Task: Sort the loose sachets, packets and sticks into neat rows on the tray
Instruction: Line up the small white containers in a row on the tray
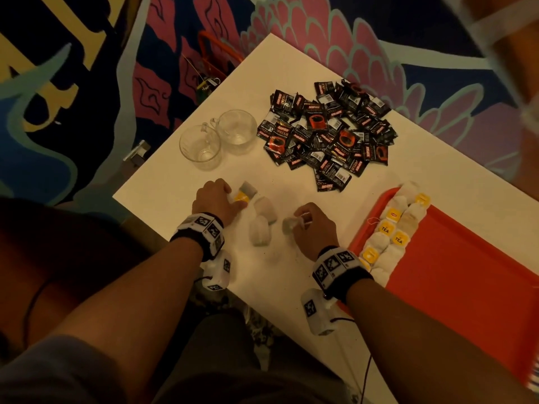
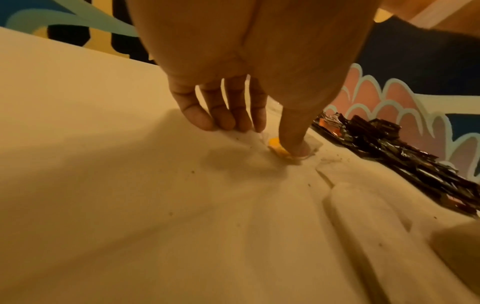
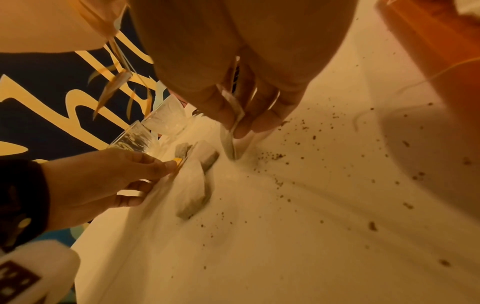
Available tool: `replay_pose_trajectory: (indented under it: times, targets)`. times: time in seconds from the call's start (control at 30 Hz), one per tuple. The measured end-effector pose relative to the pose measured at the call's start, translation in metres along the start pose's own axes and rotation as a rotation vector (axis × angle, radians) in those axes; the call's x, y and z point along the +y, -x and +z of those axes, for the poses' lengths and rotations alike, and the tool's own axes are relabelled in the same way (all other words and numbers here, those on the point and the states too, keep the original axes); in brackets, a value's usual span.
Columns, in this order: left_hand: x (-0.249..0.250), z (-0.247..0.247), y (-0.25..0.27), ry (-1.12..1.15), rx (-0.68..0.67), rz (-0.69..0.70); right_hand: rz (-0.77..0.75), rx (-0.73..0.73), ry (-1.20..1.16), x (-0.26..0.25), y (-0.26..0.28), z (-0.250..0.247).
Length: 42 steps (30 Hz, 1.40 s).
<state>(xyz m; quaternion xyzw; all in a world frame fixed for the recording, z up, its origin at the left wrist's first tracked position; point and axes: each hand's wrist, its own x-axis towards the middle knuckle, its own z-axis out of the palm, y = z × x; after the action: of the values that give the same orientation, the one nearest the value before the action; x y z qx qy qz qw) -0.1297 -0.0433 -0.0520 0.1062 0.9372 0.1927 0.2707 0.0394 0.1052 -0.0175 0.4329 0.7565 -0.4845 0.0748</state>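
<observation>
The right hand (image 1: 313,225) pinched a tea bag (image 3: 230,142) between thumb and fingertips, so that it hung on edge with its lower corner touching the counter (image 1: 291,281), apparently lifted to be carried to the tray. The left hand (image 1: 217,199) had its fingers straight and lowered, the thumb (image 2: 296,139) pressing a yellow tag (image 2: 276,149) flat on the counter, probably to pin that tea bag and its string before picking it up. Between the two hands lay two more loose tea bags (image 1: 261,225), close together and within reach of either hand. Fine dark crumbs (image 3: 280,158) were scattered on the counter around the right hand, which suggests the bags shed when handled and want a gentle grip. To the right, the red tray (image 1: 455,258) overhung the near edge of the counter; a double row of tea bags with yellow tags (image 1: 390,231) ran along its left rim, and the rest of its floor was bare, leaving plenty of room for further rows. The way from the right hand to the tray looked open, with only the raised rim to clear. Farther back sat a heap of black coffee sachets (image 1: 326,132), not yet sorted, and two glass cups (image 1: 218,138) stood just beyond the left hand, near the counter's left edge, where a careless sweep might knock them.
</observation>
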Motion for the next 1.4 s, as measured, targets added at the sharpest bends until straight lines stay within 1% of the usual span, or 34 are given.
replay_pose_trajectory:
  times: [0.13, 0.2, 0.27, 0.43, 0.5, 0.57, 0.63, 0.77, 0.83, 0.97, 1.0, 1.07, 1.17, 1.23, 1.3, 1.4]
  targets:
    - [0.007, 0.004, 0.004, -0.079, 0.007, 0.034, -0.047, -0.01, 0.029, -0.007, -0.004, -0.005]
    - [0.01, 0.003, 0.005, -0.083, -0.004, 0.034, -0.065, -0.055, 0.071, -0.012, -0.008, -0.007]
    - [0.008, 0.001, 0.006, -0.019, -0.002, 0.042, -0.083, -0.11, 0.092, -0.017, -0.013, -0.007]
    - [-0.01, -0.011, 0.012, 0.266, 0.055, 0.095, -0.144, -0.209, 0.15, -0.033, -0.027, -0.001]
    - [-0.015, -0.019, 0.017, 0.305, 0.062, 0.117, -0.146, -0.237, 0.156, -0.039, -0.034, 0.003]
    - [-0.021, -0.025, 0.022, 0.314, 0.038, 0.135, -0.132, -0.247, 0.165, -0.044, -0.041, 0.01]
    - [-0.027, -0.031, 0.025, 0.326, -0.012, 0.155, -0.107, -0.228, 0.196, -0.049, -0.047, 0.018]
    - [-0.035, -0.037, 0.033, 0.319, -0.166, 0.201, -0.038, -0.189, 0.255, -0.054, -0.057, 0.029]
    - [-0.032, -0.038, 0.039, 0.305, -0.255, 0.216, -0.011, -0.173, 0.263, -0.055, -0.059, 0.033]
    - [-0.018, -0.03, 0.052, 0.283, -0.486, 0.261, 0.006, -0.129, 0.274, -0.051, -0.061, 0.035]
    - [-0.014, -0.025, 0.054, 0.255, -0.508, 0.258, 0.008, -0.121, 0.272, -0.05, -0.061, 0.034]
    - [-0.004, -0.013, 0.055, 0.171, -0.456, 0.245, 0.008, -0.107, 0.276, -0.05, -0.06, 0.033]
    - [0.007, 0.005, 0.055, 0.104, -0.292, 0.185, -0.011, -0.107, 0.263, -0.048, -0.058, 0.031]
    - [0.009, 0.014, 0.054, 0.104, -0.194, 0.184, -0.021, -0.108, 0.226, -0.046, -0.056, 0.029]
    - [0.014, 0.019, 0.054, 0.103, -0.163, 0.22, -0.032, -0.1, 0.154, -0.042, -0.051, 0.023]
    - [0.025, 0.021, 0.057, 0.029, -0.15, 0.301, -0.029, -0.065, 0.062, -0.036, -0.044, 0.013]
